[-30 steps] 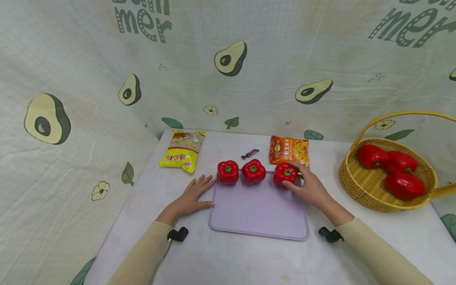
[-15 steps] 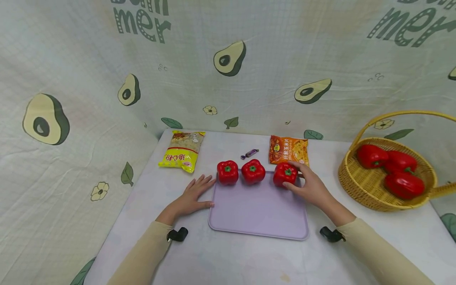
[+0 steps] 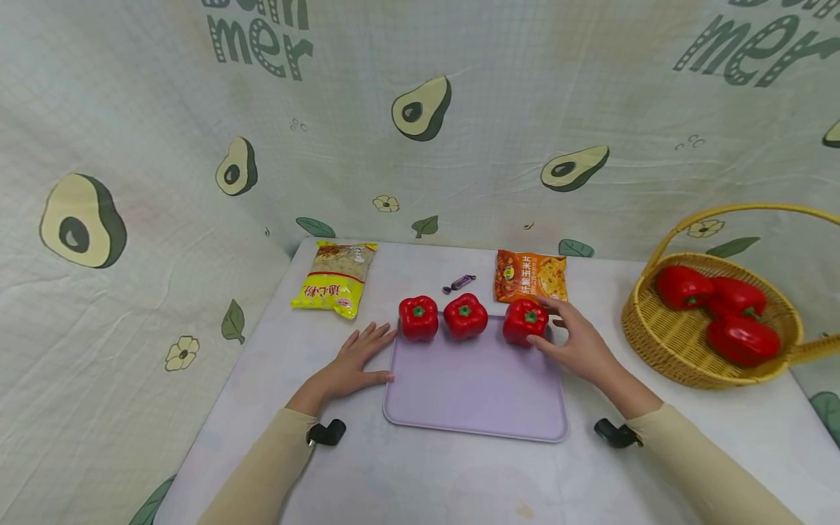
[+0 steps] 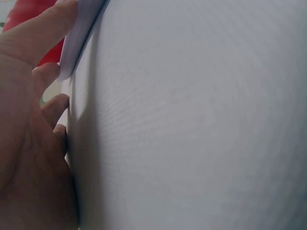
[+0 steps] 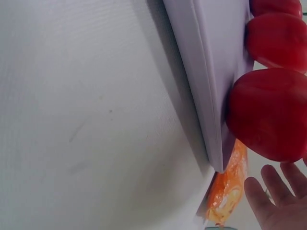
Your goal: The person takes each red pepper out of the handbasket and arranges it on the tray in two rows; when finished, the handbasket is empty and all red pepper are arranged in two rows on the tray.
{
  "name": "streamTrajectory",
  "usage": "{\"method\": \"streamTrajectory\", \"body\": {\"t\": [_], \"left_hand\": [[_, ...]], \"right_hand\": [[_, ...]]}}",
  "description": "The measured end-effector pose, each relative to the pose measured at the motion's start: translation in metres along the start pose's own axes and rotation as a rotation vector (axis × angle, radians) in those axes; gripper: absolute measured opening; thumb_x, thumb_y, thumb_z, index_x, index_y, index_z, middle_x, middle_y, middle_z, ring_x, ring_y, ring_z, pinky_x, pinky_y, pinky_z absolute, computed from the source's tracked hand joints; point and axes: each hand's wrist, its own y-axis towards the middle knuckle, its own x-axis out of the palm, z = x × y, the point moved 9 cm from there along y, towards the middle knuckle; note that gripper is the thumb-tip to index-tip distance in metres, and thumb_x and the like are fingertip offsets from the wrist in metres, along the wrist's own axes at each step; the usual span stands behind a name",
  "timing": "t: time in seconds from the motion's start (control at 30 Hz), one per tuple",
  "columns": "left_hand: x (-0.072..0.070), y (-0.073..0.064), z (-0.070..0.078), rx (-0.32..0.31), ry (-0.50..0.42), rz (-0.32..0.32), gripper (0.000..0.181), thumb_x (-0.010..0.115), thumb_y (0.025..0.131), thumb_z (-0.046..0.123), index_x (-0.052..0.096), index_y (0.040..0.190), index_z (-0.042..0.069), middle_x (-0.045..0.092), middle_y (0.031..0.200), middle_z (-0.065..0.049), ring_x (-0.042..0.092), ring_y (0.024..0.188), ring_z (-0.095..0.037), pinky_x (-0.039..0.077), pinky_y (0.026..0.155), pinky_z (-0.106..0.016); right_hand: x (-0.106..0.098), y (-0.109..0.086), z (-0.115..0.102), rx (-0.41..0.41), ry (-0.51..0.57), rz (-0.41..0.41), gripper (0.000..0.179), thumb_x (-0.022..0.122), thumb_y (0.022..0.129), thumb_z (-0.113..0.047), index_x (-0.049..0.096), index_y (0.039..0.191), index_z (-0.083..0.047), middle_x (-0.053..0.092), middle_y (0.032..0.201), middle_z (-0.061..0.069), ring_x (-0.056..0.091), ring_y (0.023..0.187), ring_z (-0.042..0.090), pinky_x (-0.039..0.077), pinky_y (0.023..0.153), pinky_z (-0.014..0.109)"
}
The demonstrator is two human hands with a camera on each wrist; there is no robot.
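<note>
Three red bell peppers stand stem up along the far edge of a lilac tray (image 3: 472, 394). Beside the right-hand pepper (image 3: 523, 322) is my right hand (image 3: 585, 351), its thumb and forefinger spread loosely around the near side. In the right wrist view the fingers (image 5: 276, 189) are relaxed and a gap shows between most of them and that pepper. My left hand (image 3: 351, 368) lies flat with fingers spread on the table, thumb touching the tray's left rim. The left pepper (image 3: 418, 318) and middle pepper (image 3: 466, 316) sit close together.
A yellow wicker basket (image 3: 663, 357) with an upright handle stands at the right, holding three more red peppers (image 3: 744, 340). Behind the tray lie an orange snack packet (image 3: 530, 275), a purple wrapped candy (image 3: 459, 284) and a yellow pasta bag (image 3: 337, 279).
My right hand has eased slightly rightward, its thumb and fingers loosening from the right-hand pepper, which stays in place on the tray. The left hand has not moved.
</note>
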Motion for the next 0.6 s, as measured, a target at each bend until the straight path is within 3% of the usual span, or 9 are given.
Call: {"method": "streamTrajectory", "body": {"t": [0.37, 0.6], "left_hand": [[0.001, 0.0, -0.001, 0.004, 0.001, -0.013, 0.087, 0.069, 0.092, 0.052, 0.025, 0.163, 0.028, 0.014, 0.171, 0.003, -0.003, 0.157, -0.024, -0.006, 0.124, -0.052], [0.001, -0.001, -0.001, 0.001, -0.009, -0.016, 0.087, 0.07, 0.092, 0.051, 0.025, 0.163, 0.028, 0.014, 0.171, 0.002, -0.002, 0.157, -0.025, -0.006, 0.124, -0.053]], "right_hand": [[-0.018, -0.01, 0.003, -0.058, -0.042, 0.074, 0.073, 0.078, 0.092, -0.029, 0.042, 0.15, -0.005, 0.048, 0.147, 0.018, 0.049, 0.131, 0.04, 0.046, 0.103, 0.061], [-0.036, -0.019, 0.005, -0.05, -0.046, 0.098, 0.069, 0.077, 0.093, -0.025, 0.043, 0.149, -0.003, 0.048, 0.145, 0.022, 0.05, 0.129, 0.041, 0.046, 0.101, 0.064]]}}
